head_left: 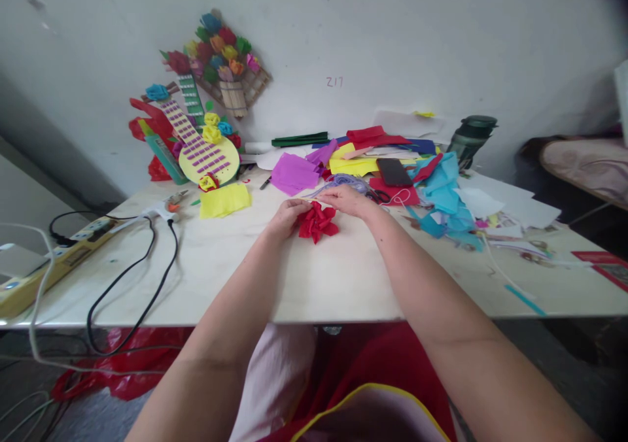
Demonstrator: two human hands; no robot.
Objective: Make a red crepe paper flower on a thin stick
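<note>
A red crepe-paper flower (318,223) with loose, spread petals is just above the table in front of me. My left hand (288,217) is closed on its left side, thumb and fingers pinching it. At the flower's upper edge my right hand (343,200) is held in a pinch, but what lies between its fingertips is too small to make out. A bundle of pale purple cord (347,182) lies right behind my right hand. Scissors (379,196) with dark handles lie beside the cord, partly covered.
Purple paper (294,174), yellow paper (226,200) and blue crepe paper (444,193) lie around. A phone (394,172) rests on red paper. At left are a glue gun (164,210), its black cable and a power strip (63,262). A dark bottle (471,140) stands at the back right.
</note>
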